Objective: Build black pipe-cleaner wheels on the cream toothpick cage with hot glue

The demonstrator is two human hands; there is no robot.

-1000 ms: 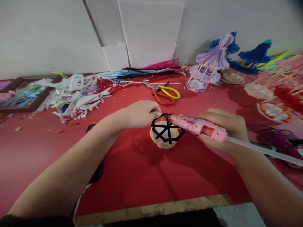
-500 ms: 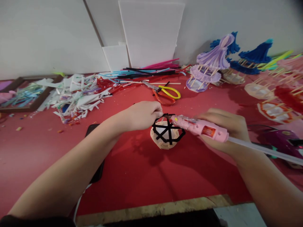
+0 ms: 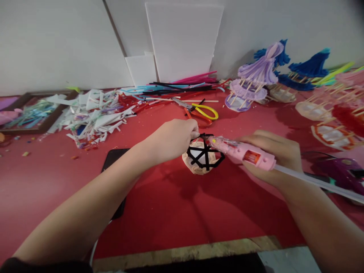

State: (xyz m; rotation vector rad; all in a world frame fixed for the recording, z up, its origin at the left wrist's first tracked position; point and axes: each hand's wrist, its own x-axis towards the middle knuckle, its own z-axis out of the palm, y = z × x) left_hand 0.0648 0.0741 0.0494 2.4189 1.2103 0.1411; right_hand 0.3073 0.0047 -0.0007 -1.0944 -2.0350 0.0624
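Note:
A black spoked frame (image 3: 205, 151) is pinched at its upper left edge by my left hand (image 3: 183, 137), whose fingers are closed. Under the frame is a cream-rimmed round base (image 3: 196, 168) with a white middle. My right hand (image 3: 273, 153) is wrapped round a pink glue gun (image 3: 241, 150), with a long clear glue stick (image 3: 315, 181) coming out of its back. The gun's nozzle is at the frame's top edge, close to my left fingertips. Part of the right hand's fingers is hidden behind the gun.
Scissors (image 3: 205, 112) lie behind the frame, near bundled coloured strips (image 3: 176, 89). White scraps (image 3: 96, 113) are piled at the left, beside a brown tray (image 3: 52, 123). Purple (image 3: 257, 72), blue and red models stand at the right. A black phone (image 3: 115, 157) lies partly under my left forearm.
Both hands, the frame and the gun have shifted slightly right in view. The frame now sits a little further right over the base, and the view itself has moved slightly.

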